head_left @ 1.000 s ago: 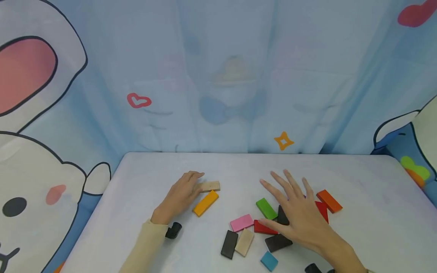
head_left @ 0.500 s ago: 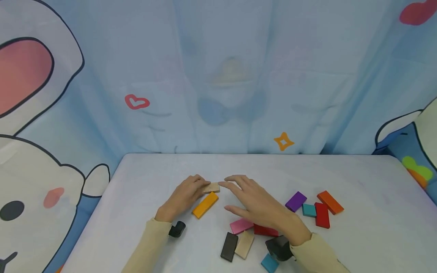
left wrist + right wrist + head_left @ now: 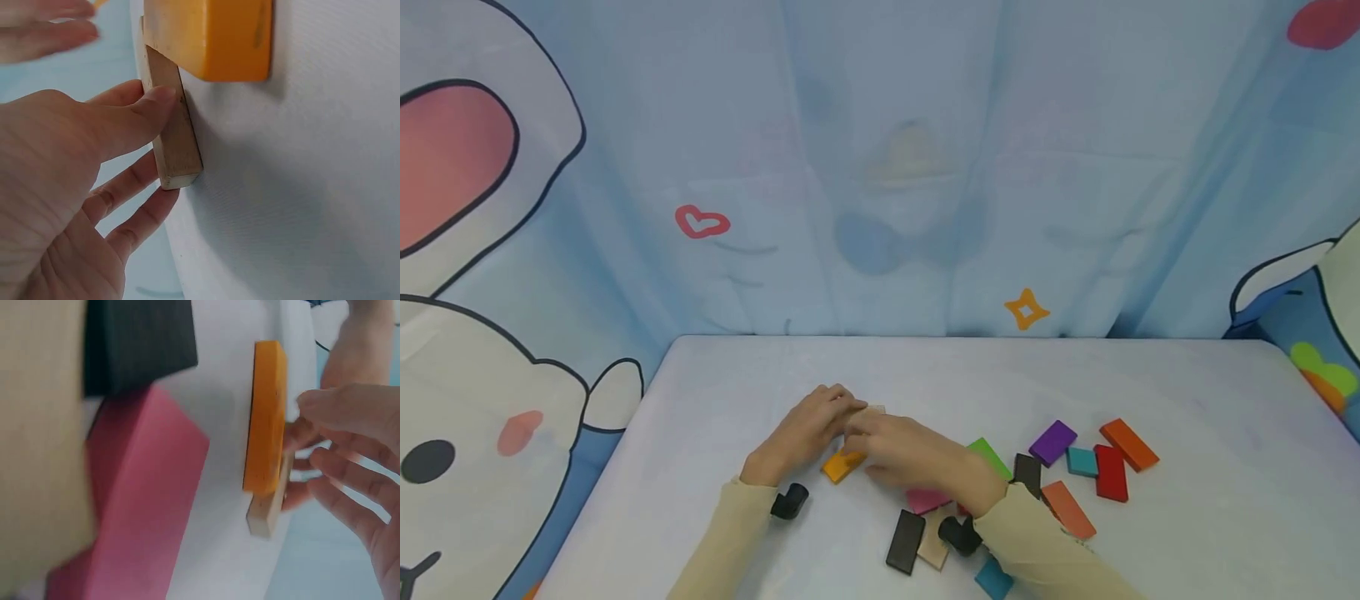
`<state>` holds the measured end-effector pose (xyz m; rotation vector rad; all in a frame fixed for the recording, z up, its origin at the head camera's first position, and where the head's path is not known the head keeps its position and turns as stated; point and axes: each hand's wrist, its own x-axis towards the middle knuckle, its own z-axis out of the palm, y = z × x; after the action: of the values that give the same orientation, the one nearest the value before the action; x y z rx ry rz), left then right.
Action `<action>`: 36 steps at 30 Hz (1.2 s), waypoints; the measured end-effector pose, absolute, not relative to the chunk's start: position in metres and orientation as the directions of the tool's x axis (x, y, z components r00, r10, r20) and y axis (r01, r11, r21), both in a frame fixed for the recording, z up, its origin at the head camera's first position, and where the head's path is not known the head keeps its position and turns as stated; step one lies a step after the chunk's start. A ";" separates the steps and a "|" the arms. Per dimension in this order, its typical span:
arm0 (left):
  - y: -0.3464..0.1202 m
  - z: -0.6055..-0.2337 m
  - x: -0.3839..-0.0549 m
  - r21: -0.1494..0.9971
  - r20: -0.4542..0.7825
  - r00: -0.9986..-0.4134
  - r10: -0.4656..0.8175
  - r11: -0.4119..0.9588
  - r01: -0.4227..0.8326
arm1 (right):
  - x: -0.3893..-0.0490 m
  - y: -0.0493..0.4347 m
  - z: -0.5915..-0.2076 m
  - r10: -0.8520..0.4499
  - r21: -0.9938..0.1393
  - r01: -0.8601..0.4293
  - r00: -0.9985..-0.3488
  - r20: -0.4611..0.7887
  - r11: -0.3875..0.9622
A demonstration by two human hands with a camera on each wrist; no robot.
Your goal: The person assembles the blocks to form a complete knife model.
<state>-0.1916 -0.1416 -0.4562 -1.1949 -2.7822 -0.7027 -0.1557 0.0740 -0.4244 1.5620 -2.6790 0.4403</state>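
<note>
My left hand pinches a plain wooden block, thumb on its near face and fingers behind and at its end. That block lies on the white table, touching or right beside a yellow-orange block. In the head view my right hand is over the yellow-orange block, covering part of it and of the wooden one. From the right wrist, the right hand's fingers look loosely bent and spread, with a gap between them and the yellow-orange block. They hold nothing.
Nearer me lie a pink block, a black block, another wooden block and a blue one. To the right are green, purple, teal, red and orange blocks. A curtain hangs behind the table.
My right hand has swept left from over the right-hand blocks to the yellow-orange block, uncovering the purple and teal ones. The left hand has shifted slightly right along the wooden block.
</note>
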 end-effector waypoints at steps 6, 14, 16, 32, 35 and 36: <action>-0.141 -0.454 -0.191 0.366 0.199 -0.701 0.685 0.611 0.702 | -0.159 0.056 -0.432 -0.860 -0.156 -0.858 -0.504 0.082 0.489; -0.138 -0.453 -0.192 0.372 0.165 -0.728 0.665 0.642 0.671 | -0.161 0.052 -0.438 -0.861 -0.112 -0.862 -0.503 0.078 0.494; -0.138 -0.454 -0.192 0.377 0.150 -0.742 0.653 0.656 0.654 | -0.162 0.052 -0.438 -0.861 -0.122 -0.860 -0.506 0.061 0.496; -0.140 -0.459 -0.189 0.390 0.175 -0.759 0.627 0.664 0.638 | -0.164 0.091 -0.431 -0.802 -0.375 -0.748 -0.597 0.021 0.547; -0.140 -0.458 -0.190 0.391 0.160 -0.766 0.623 0.672 0.628 | -0.166 0.110 -0.426 -0.763 -0.413 -0.702 -0.646 0.025 0.580; -0.139 -0.458 -0.190 0.391 0.157 -0.768 0.621 0.675 0.626 | -0.168 0.116 -0.425 -0.750 -0.418 -0.688 -0.661 0.025 0.593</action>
<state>-0.1902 -0.1392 -0.4579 -1.0658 -2.8648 -0.6752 -0.1676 0.1163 -0.4245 1.3367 -2.9391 0.6605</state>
